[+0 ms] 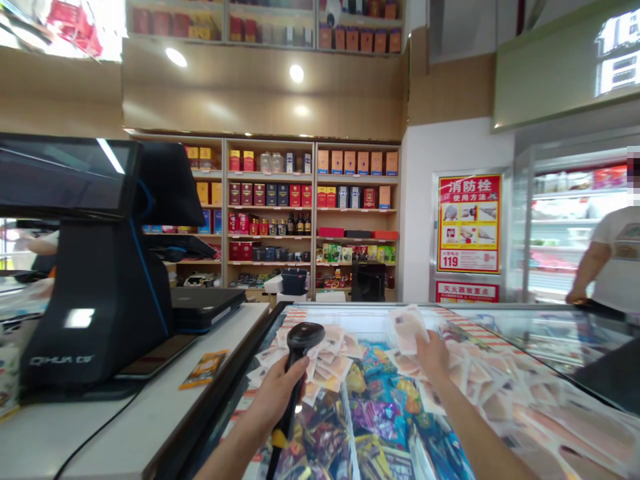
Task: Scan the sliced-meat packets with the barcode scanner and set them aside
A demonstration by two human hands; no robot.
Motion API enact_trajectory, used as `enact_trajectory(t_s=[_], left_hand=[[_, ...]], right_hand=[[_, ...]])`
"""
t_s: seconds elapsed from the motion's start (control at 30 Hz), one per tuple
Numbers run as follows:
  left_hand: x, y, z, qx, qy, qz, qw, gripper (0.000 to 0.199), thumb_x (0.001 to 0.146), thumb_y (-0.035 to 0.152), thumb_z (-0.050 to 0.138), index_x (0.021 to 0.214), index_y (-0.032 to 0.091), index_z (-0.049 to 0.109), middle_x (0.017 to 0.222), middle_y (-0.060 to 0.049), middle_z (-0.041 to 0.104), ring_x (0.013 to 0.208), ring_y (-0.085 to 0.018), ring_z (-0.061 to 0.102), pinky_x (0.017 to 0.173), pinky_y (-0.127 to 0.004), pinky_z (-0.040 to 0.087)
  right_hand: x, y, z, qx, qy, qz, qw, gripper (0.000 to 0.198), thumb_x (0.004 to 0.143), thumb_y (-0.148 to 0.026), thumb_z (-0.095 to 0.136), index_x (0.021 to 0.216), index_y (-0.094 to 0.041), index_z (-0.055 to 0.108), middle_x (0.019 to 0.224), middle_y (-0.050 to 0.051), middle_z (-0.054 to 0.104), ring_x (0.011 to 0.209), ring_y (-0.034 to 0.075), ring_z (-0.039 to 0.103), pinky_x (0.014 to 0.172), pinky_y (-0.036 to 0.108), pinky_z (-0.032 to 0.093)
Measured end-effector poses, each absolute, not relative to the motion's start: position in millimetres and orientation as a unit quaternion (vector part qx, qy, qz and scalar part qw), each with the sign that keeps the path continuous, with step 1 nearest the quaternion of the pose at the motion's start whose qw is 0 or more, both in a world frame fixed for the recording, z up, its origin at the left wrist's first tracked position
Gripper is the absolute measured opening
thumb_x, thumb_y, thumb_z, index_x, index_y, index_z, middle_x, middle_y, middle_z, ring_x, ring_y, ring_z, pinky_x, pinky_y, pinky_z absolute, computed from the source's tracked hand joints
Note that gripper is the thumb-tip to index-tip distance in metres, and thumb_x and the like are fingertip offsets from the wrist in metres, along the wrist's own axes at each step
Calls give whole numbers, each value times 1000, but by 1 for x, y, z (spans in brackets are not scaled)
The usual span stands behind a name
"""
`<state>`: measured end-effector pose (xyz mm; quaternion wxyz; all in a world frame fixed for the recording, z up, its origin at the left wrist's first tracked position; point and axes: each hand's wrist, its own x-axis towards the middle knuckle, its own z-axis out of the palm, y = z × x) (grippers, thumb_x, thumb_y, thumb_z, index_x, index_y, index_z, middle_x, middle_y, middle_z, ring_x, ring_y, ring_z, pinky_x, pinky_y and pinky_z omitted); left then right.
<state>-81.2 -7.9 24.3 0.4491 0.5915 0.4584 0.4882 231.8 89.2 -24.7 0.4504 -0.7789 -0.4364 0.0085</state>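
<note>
My left hand [283,390] is wrapped round the handle of a black barcode scanner [306,333], whose head points away from me. A yellow part shows low on the scanner, below my fist. In my right hand [434,357] a pale, flat packet [410,327] is pinched by its near edge and held up over the chest freezer's glass top. More flat, whitish packets [330,353] lie in a loose heap beyond the scanner. A larger spread of similar packets [500,387] lies right of my right forearm. Colourful wrapped goods [375,417] show between my arms.
Left of the freezer, a white counter [125,433] carries a black checkout terminal [100,313], a phone-like slab [157,357] and an orange packet [205,369]. Shelves of boxes and bottles [270,193] line the back wall. A person [615,260] stands at the far right.
</note>
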Motion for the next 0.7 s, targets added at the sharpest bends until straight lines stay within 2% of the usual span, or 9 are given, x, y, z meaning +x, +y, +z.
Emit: enact_trajectory(t_s=[0.13, 0.27, 0.43, 0.57, 0.7], left_hand=[[-80, -5, 23, 582, 456, 499, 452, 29, 68, 43, 48, 59, 17, 42, 41, 6, 44, 38, -7, 39, 42, -20, 30], [-82, 2, 18, 576, 446, 506, 462, 30, 67, 45, 49, 58, 17, 42, 41, 7, 43, 37, -6, 39, 41, -20, 30], [-93, 4, 15, 560, 455, 513, 465, 31, 66, 45, 51, 59, 16, 44, 43, 6, 46, 38, -7, 41, 41, -20, 32], [-104, 1, 15, 545, 466, 524, 461, 30, 65, 45, 51, 57, 17, 44, 41, 6, 46, 37, -7, 40, 40, -19, 31], [-115, 1, 12, 531, 481, 528, 455, 32, 64, 47, 52, 56, 17, 44, 40, 6, 46, 37, -7, 40, 40, -19, 30]], right_hand=[[265, 78, -22, -843, -394, -23, 365, 38, 76, -28, 29, 106, -12, 47, 94, 16, 58, 88, 28, 53, 71, 37, 37], [285, 69, -29, -879, -368, -40, 302, 39, 74, -33, 33, 106, -15, 47, 96, 15, 57, 89, 29, 51, 73, 43, 34], [301, 64, -37, -886, -353, -85, 287, 37, 69, -37, 40, 98, -18, 52, 100, 14, 55, 95, 32, 44, 73, 47, 30], [291, 66, -27, -884, -346, -127, 288, 35, 71, -35, 38, 98, -17, 53, 105, 15, 51, 97, 31, 41, 73, 48, 29], [243, 76, -12, -839, -424, -156, 303, 32, 74, -32, 37, 99, -20, 54, 105, 9, 52, 100, 29, 40, 78, 46, 28]])
